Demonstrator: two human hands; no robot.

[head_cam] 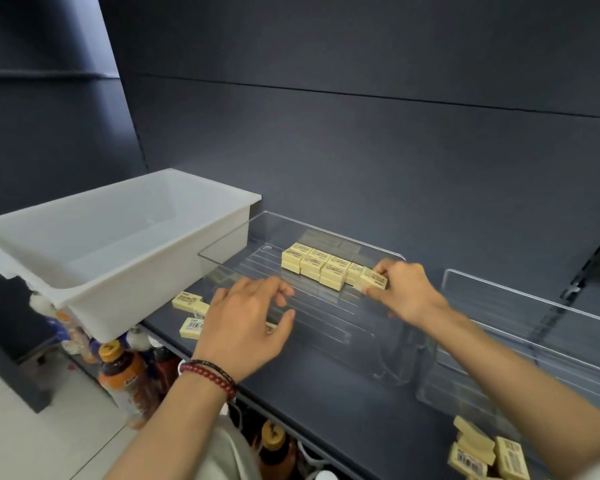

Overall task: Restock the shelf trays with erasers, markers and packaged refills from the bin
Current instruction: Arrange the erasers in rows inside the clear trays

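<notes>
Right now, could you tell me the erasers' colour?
The erasers are pale yellow, best in head view.

Both forearms are bare. A bracelet (208, 380) of dark red round beads encircles the left wrist. Just beside the bracelet, toward the left hand (246, 327), lies a thin black band (211, 366) bearing small pale lettering. Below the bracelet, a pale garment (227, 457) covers the torso.

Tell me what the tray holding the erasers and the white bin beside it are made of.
Tray: clear rigid plastic, probably acrylic, glossy; the dark shelf shows through it and its edges catch light. Bin: white plastic, matt and slightly translucent; it has a moulded lip and rounded corners, and light seems to glow through its walls.
</notes>
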